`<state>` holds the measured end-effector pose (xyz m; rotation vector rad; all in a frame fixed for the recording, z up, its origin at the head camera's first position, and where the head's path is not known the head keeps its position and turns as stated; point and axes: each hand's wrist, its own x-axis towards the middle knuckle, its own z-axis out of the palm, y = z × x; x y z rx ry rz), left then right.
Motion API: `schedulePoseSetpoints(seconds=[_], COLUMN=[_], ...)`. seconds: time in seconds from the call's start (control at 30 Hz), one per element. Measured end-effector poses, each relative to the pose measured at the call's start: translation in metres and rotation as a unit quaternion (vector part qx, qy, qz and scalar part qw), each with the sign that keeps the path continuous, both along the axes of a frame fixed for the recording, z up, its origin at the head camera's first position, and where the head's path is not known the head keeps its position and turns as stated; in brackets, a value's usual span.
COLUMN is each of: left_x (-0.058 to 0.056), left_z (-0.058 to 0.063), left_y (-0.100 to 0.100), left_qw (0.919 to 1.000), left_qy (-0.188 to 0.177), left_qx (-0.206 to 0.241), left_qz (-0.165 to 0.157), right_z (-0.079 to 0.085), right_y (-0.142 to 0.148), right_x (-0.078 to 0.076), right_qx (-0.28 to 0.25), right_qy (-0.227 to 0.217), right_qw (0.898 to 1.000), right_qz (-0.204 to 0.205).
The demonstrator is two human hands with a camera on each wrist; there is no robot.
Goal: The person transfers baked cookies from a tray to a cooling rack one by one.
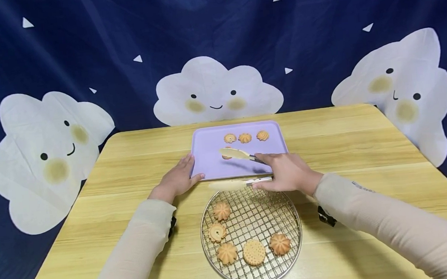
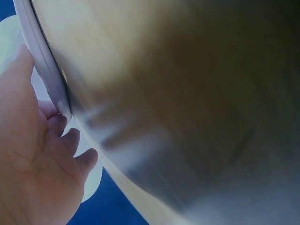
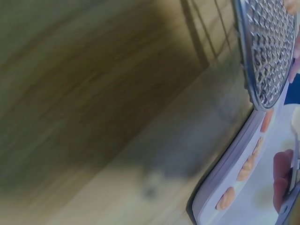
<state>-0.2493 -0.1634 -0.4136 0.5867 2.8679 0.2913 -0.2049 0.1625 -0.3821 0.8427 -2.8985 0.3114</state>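
Observation:
My right hand (image 1: 291,171) holds a pair of tongs (image 1: 263,179) with cream tips and metal arms. Their arms stand spread, one tip over the lilac tray (image 1: 205,159), the other beyond the far rim of the round wire rack (image 1: 251,217). Beneath the upper tip, a partly hidden cookie (image 1: 226,157) lies on the tray. Three cookies, one of them a swirled cookie (image 1: 262,135), form a row near the tray's back. At the tray's near left corner rests my left hand (image 1: 176,177), its fingers along the side and its thumb at the front edge.
Several cookies sit on the rack's left and near parts, among them a round dotted cookie (image 1: 254,252) and a darker flower-shaped cookie (image 1: 280,244). Rack and tray stand close together on the wooden table (image 1: 340,137). A dark blue cloth (image 1: 213,28) with clouds hangs behind.

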Motion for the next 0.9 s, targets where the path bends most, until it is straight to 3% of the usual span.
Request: schedulePoseSetpoints(seconds=[0.13,0.53,0.9], left_x=[0.000,-0.001,-0.002], left_z=[0.000,-0.002,-0.002], left_y=[0.000,-0.001,-0.002], left_qw=[1.0000,1.0000,1.0000], left_qy=[0.000,-0.003,-0.002], left_qx=[0.000,0.000,-0.003], left_qz=[0.001,-0.002,-0.002], right_z=[0.001,0.002,0.000], right_y=[-0.004,-0.008,-0.010], right_x=[-0.007,-0.024,-0.031], right_qx=[0.000,0.026,0.050], right_qy=[-0.025,-0.046,-0.048], right_qw=[0.999,0.996,0.993], right_qz=[-0.026,-0.079,-0.097])
